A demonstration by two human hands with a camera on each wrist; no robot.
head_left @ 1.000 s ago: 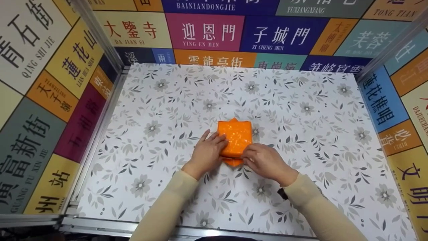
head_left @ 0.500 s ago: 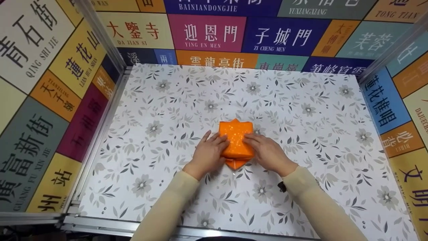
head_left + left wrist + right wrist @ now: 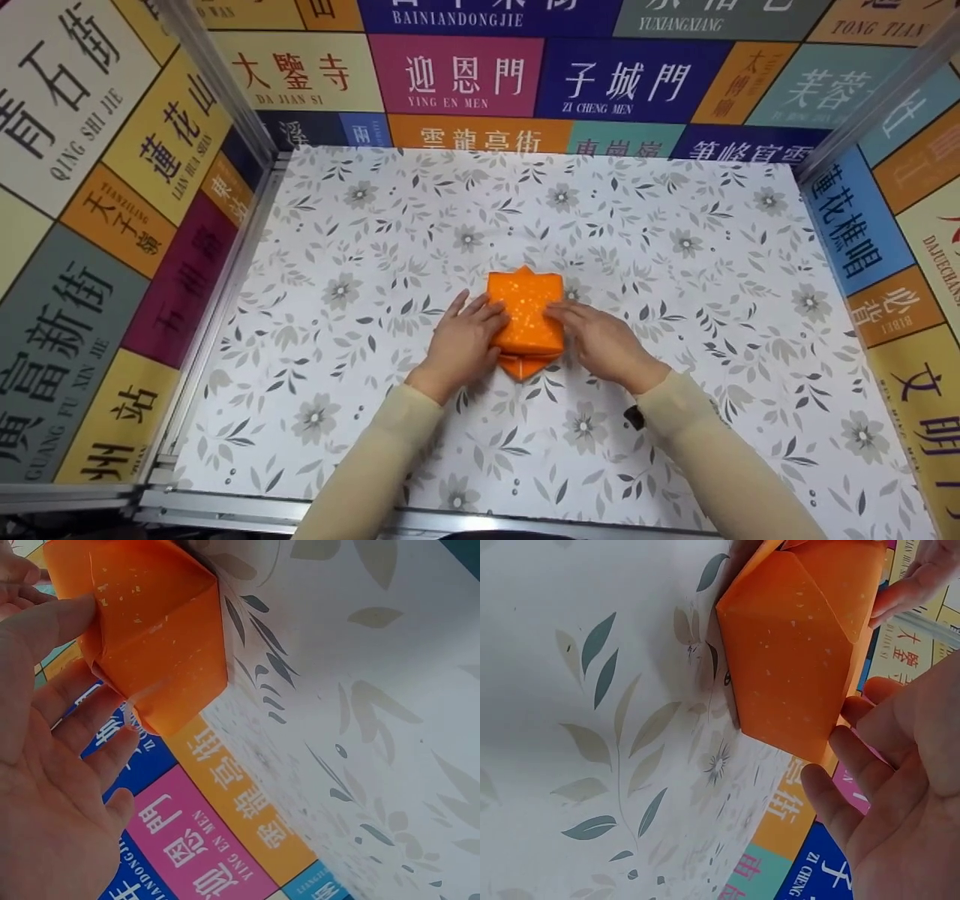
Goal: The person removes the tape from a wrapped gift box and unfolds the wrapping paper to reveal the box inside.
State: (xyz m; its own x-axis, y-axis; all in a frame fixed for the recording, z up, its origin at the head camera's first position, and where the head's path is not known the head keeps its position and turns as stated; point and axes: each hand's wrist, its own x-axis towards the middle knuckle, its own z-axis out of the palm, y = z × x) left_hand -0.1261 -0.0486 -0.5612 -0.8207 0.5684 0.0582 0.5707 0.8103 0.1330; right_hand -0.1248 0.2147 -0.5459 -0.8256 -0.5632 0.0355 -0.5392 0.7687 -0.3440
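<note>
An orange paper packet [image 3: 526, 313], folded into a boxy shape and speckled with light dots, sits mid-table in the head view. Pointed flaps stick out at its far and near ends. My left hand [image 3: 463, 341] rests at its left side, fingertips lying on the top edge. In the left wrist view that hand's thumb [image 3: 64, 621] touches the orange paper [image 3: 161, 630]. On the right side, my right hand [image 3: 604, 341] lays loosely bent fingers on the packet's top right edge. Its fingertips also meet the paper's edge [image 3: 795, 652] in the right wrist view.
A white tabletop [image 3: 337, 225] printed with grey flowers and leaves lies under everything. Panels [image 3: 465, 75] with coloured lettering stand at the back and both sides. A metal rail [image 3: 480, 523] borders the near edge.
My right hand has moved from the packet's near right corner up onto its right top edge. The near flap now shows more fully. My left hand stays about where it was.
</note>
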